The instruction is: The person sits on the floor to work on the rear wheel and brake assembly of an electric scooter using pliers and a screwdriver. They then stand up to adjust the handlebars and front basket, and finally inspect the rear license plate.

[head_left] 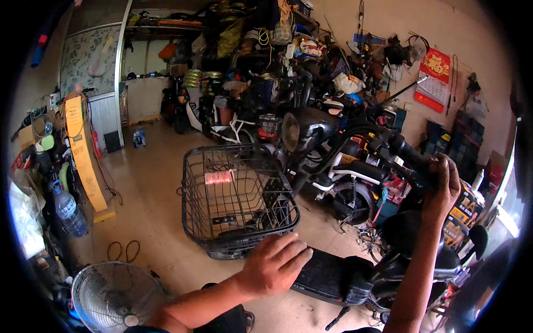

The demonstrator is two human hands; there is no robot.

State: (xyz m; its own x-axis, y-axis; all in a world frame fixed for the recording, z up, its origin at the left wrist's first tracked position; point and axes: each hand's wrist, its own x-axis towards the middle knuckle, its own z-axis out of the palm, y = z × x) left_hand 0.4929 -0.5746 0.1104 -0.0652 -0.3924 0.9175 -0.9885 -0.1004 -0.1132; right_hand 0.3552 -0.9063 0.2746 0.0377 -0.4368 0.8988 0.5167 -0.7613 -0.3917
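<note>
My left hand (275,261) is at lower center, just below the rim of a black wire front basket (288,202) and over a scooter's black footboard (327,269); its fingers are curled, and whatever they may hold is hidden. My right hand (444,186) grips the end of the black handlebar grip (416,155) at right. A black round headlamp housing (308,130) sits between the basket and handlebar. A small red-pink bundle (218,177) shows through the basket wires.
A floor fan (111,286) stands lower left, near a water jug (69,211) and tall yellow board (83,150). Parked scooters (350,194) and piled goods (305,50) crowd the back and right. Stacked boxes (466,216) stand beside my right hand. Loose loops (125,250) lie on the floor.
</note>
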